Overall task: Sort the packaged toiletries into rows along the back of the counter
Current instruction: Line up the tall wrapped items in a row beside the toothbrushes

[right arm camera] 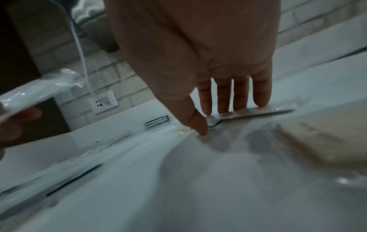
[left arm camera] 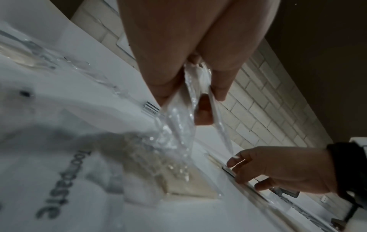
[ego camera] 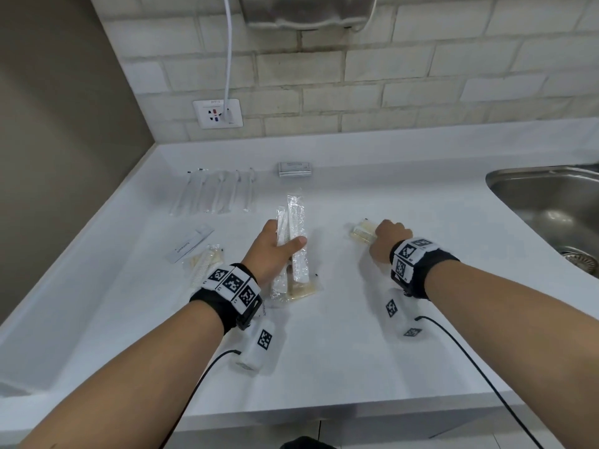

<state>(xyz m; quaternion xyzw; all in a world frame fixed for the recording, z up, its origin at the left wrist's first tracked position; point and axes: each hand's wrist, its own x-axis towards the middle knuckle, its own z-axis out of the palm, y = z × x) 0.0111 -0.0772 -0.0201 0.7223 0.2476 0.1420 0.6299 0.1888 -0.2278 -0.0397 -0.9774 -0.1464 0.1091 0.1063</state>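
My left hand (ego camera: 274, 251) grips two long clear-wrapped white combs (ego camera: 293, 222), lifted over the middle of the white counter (ego camera: 421, 202). My right hand (ego camera: 387, 239) has its fingers (right arm camera: 241, 94) pressing down on a flat clear packet (right arm camera: 278, 109) lying on the counter toward the steel sink (ego camera: 547, 202) (a cream comb pack (ego camera: 363, 233) lies just beside it). Along the back edge lie a row of clear-wrapped toothbrushes (ego camera: 214, 192) and a small grey box (ego camera: 295, 169).

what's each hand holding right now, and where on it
Left hand grips two clear-wrapped packets around their middle. Right hand rests its fingertips on a flat packet, not lifting it.
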